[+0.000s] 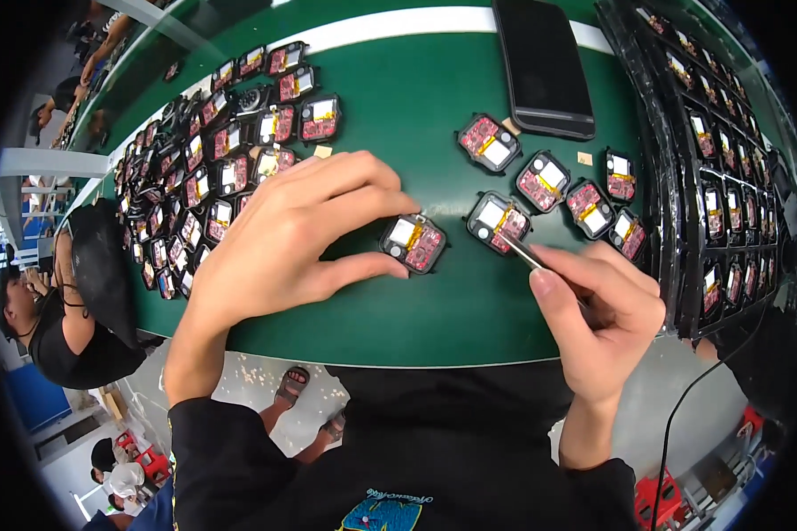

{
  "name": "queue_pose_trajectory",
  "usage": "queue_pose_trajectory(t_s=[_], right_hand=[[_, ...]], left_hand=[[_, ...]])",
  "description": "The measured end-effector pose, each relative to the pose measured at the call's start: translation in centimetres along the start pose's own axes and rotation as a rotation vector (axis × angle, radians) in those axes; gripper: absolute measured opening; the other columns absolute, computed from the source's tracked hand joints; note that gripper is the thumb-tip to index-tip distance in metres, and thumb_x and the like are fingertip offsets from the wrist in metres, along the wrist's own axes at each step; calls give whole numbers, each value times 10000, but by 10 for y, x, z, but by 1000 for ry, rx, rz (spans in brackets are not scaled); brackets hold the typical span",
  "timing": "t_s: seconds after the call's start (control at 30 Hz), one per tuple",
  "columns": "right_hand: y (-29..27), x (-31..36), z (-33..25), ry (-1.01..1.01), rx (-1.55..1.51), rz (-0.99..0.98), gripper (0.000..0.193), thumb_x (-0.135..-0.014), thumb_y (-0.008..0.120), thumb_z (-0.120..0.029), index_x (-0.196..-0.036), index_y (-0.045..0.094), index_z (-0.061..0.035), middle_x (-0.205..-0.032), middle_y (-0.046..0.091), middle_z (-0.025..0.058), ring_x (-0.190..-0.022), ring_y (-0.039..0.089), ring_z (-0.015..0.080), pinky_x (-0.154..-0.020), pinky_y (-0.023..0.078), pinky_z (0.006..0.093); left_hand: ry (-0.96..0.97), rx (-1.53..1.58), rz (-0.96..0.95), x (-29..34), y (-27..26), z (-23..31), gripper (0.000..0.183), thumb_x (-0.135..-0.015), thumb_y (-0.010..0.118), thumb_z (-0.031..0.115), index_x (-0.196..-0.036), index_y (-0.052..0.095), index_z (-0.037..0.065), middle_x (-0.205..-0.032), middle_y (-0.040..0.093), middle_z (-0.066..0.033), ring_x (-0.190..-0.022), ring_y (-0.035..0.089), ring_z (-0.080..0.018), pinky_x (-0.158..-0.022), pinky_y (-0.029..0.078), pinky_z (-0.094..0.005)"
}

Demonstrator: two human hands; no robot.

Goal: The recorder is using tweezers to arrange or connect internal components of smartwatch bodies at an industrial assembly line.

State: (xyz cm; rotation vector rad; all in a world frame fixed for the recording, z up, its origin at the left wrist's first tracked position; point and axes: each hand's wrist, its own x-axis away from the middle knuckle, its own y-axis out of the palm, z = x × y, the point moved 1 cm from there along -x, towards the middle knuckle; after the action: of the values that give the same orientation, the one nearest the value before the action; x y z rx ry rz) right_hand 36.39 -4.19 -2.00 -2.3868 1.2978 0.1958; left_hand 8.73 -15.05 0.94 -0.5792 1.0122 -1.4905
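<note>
My left hand (301, 226) reaches over the green table and closes thumb and index finger on the edges of an open smartwatch body (427, 243). That body lies face up, showing a red circuit board, a white block and yellow tape in a black case. In my right hand (607, 310) is a pair of metal tweezers (528, 255), pinched between thumb and fingers. The tips point at a second smartwatch body (485, 217), just right of the first, near its yellow tape. Whether they touch it I cannot tell.
Several more watch bodies (542, 180) lie at the right, below a black phone-like slab (549, 80). A crowded group of them (230, 174) covers the left side. Black trays (669, 265) of watch bodies line the right edge. A person in black (66, 332) sits at the left.
</note>
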Motion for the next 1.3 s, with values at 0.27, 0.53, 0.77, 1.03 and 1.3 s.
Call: queue_pose_trajectory(t_s=[0.27, 0.53, 0.77, 1.03, 1.3], right_hand=[[2, -1, -2, -16, -7, -70, 212, -816, 832, 95, -1023, 848, 53, -688, 637, 22, -534, 485, 35, -499, 315, 230], [7, 3, -8, -25, 158, -204, 181, -785, 816, 82, -962, 843, 58, -678, 666, 57, -552, 547, 86, -519, 345, 246], [10, 1, -5, -70, 195, -229, 188, -789, 817, 87, -972, 841, 56, -679, 669, 49, -546, 550, 83, -500, 350, 243], [11, 2, -3, -142, 219, -190, 221, -774, 813, 113, -985, 842, 53, -692, 672, 54, -557, 567, 86, -509, 370, 239], [13, 2, 0, -163, 213, -172, 228, -774, 811, 125, -988, 842, 53, -695, 674, 60, -554, 575, 86, -508, 378, 235]], left_hand=[[59, 149, -78, 0, 16, 10, 566, -758, 976, 276, -1218, 805, -6, -1034, 784, -97, -917, 724, -267, -826, 503, -370], [-6, 169, -64, -2, 21, 10, 617, -671, 1000, 346, -1140, 831, -18, -965, 769, -104, -835, 692, -227, -780, 467, -348], [26, 171, -64, -4, 24, 7, 655, -647, 1005, 375, -1142, 836, -20, -931, 747, -86, -779, 636, -191, -707, 444, -324], [-58, 177, -14, -4, 25, 10, 707, -621, 1011, 433, -1145, 843, -11, -843, 709, -48, -676, 496, -128, -609, 334, -291], [-71, 171, -17, -4, 24, 9, 701, -625, 1002, 445, -1135, 847, -10, -829, 709, -43, -663, 478, -128, -606, 337, -287]])
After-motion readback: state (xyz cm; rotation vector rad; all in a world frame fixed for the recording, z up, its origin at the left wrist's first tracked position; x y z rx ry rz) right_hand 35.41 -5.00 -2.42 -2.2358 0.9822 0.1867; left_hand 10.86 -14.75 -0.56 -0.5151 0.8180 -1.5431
